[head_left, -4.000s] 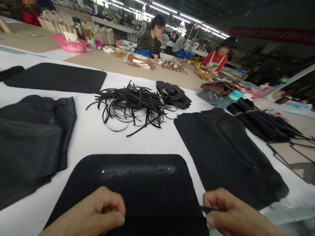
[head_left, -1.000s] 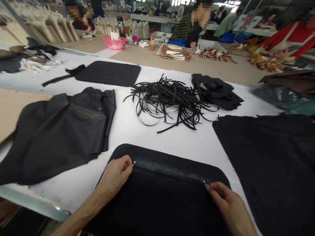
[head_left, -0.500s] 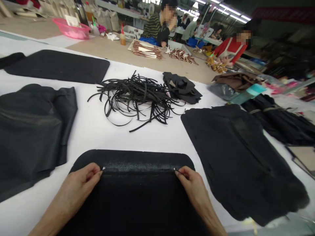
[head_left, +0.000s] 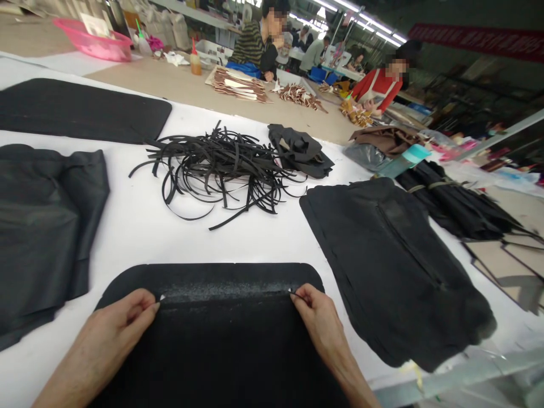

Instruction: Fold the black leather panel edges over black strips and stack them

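A black leather-like panel [head_left: 204, 351] with rounded far corners lies in front of me on the white tabletop. Across its far part runs a shiny band [head_left: 225, 283], like a wet coating. At the band's left end my left hand [head_left: 123, 317] pinches, thumb against forefinger. My right hand [head_left: 317, 317] pinches at the right end, where a thin black strip [head_left: 298, 296] shows at the fingertips. The strip seems to run along the band's near edge between both hands, hard to make out against the black. A small white spot shows beside each pinch.
A heap of black strips [head_left: 225, 161] lies beyond the panel. Stacked black panels [head_left: 391, 272] are on the right, black sheets [head_left: 38, 226] on the left. A pink basket [head_left: 93, 42] and glue bottle [head_left: 195, 59] stand farther back. Two people sit across the table.
The view has shifted, so the things on the table sit farther left in the picture. Both hands keep their pinch at the two ends of the shiny band.
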Tool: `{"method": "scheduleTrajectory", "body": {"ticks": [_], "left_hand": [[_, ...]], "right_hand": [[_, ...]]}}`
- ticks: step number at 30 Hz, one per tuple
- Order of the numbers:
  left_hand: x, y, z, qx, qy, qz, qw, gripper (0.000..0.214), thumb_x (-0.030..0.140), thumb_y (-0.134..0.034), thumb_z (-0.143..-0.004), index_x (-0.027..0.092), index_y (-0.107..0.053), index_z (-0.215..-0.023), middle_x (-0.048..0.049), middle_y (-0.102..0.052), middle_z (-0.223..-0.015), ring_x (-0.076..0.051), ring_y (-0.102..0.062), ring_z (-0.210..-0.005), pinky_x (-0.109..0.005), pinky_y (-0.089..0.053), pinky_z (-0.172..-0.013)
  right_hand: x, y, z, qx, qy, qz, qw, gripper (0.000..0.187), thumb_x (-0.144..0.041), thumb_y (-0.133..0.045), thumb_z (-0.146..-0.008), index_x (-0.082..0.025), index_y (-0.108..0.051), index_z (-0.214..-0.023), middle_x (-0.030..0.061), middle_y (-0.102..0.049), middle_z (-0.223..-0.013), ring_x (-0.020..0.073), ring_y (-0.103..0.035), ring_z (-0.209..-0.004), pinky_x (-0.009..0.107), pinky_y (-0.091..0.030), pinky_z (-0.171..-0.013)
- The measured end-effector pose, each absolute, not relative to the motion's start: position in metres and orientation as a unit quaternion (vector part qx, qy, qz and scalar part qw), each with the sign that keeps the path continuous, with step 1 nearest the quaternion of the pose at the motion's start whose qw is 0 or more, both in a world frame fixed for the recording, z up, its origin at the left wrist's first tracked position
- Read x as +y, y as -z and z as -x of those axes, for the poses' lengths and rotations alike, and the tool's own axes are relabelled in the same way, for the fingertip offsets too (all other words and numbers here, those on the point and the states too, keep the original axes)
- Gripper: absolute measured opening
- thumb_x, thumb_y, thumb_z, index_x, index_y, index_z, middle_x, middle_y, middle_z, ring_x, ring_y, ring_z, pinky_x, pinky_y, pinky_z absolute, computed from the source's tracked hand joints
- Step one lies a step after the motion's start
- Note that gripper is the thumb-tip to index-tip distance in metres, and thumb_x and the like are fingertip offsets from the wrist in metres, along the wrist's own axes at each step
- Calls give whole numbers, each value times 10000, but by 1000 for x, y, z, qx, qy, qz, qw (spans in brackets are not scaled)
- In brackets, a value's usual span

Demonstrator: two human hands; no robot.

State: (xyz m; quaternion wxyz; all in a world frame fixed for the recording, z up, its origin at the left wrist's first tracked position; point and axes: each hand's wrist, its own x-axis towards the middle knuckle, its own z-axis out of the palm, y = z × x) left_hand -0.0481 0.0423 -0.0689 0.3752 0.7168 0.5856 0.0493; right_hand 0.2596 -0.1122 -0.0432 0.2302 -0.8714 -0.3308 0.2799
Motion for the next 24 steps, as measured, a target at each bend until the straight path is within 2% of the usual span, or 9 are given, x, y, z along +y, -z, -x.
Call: {"method": "scheduleTrajectory", "body": {"ticks": [3, 6, 10, 14, 17, 19, 22, 24], "left_hand": [[42, 66, 48, 552, -19, -749, 366, 267, 452, -351, -831, 235, -434, -699, 52, -473, -504, -154, -477, -514, -241, -327, -499], [38, 58, 45, 553, -4, -772, 313, 209, 390, -335, -859, 240, -374, -720, 62, -452, -506, -158, -484, -515, -253, -308, -520], [30, 38, 32, 581, 79, -784, 204, 163, 323, -276, -902, 242, -378, -805, 31, -541, -569, -207, -581, -597, -281, -296, -543], [23, 27, 22, 583, 120, -791, 139, 229, 286, -213, -937, 230, -431, -897, -15, -633, -688, -258, -641, -688, -305, -323, -540], [19, 30, 26, 571, 71, -807, 132, 270, 244, -207, -942, 221, -476, -943, -25, -660, -801, -228, -647, -715, -311, -401, -570], [12, 35, 29, 537, -16, -838, 96, 284, 186, -238, -926, 196, -503, -1028, -61, -660, -943, -216, -642, -817, -322, -463, -663], [-2, 41, 23, 387, -154, -908, 47, 326, 110, -299, -889, 149, -526, -1121, -104, -638, -1078, -218, -602, -980, -347, -470, -862], [-13, 44, 10, 260, -167, -949, 68, 316, 126, -386, -877, 147, -525, -1159, -101, -614, -1166, -221, -568, -1067, -346, -448, -941]], "right_hand": [[-112, 42, -259, -337, -276, 877, 205, 225, -370, -454, -786, -211, -449, -627, -49, -415, -534, 131, -395, -537, 247, -259, -498], [-113, 44, -260, -344, -269, 879, 189, 245, -403, -434, -799, -219, -425, -638, -49, -418, -540, 134, -406, -529, 252, -265, -502], [-115, 48, -256, -365, -233, 883, 183, 227, -425, -419, -807, -232, -387, -692, -48, -457, -575, 142, -455, -543, 254, -306, -523], [-118, 50, -250, -368, -162, 898, 180, 202, -440, -419, -819, -239, -438, -836, -5, -568, -708, 179, -548, -637, 278, -372, -586], [-123, 48, -253, -369, -153, 892, 211, 220, -435, -397, -849, -235, -480, -884, 24, -611, -795, 191, -588, -724, 274, -411, -623], [-128, 45, -255, -373, -146, 888, 226, 237, -445, -405, -858, -233, -510, -878, 16, -616, -766, 179, -590, -688, 256, -417, -596], [-130, 39, -247, -435, -108, 869, 209, 253, -448, -439, -871, -228, -562, -845, -8, -597, -648, 155, -565, -558, 239, -398, -513], [-126, 38, -233, -535, -65, 817, 206, 226, -363, -428, -902, -211, -595, -888, 6, -621, -685, 149, -588, -580, 232, -423, -551]]}}
